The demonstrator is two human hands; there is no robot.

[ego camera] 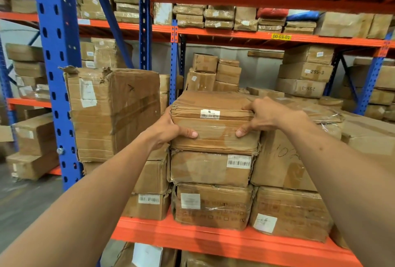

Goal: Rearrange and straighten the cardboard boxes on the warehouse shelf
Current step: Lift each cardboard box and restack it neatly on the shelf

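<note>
Both bare forearms reach forward and slightly up from the bottom corners toward the orange shelf (pixel 213 243), converging on the top box (pixel 213 121) of a three-high stack at its front edge. That top box, a worn flat carton with a small barcode label, sits on the middle box (pixel 209 168), which rests on the bottom box (pixel 213 204). To the left stands a tall torn carton (pixel 113 112), just beside the blue upright (pixel 55 63). The left hand (pixel 168 127) clasps the top box's left end, thumb pressed on the front face and fingers hidden round the side. The right hand (pixel 269 114) grips the right front corner, fingers curled over the upper edge, thumb on the front.
</note>
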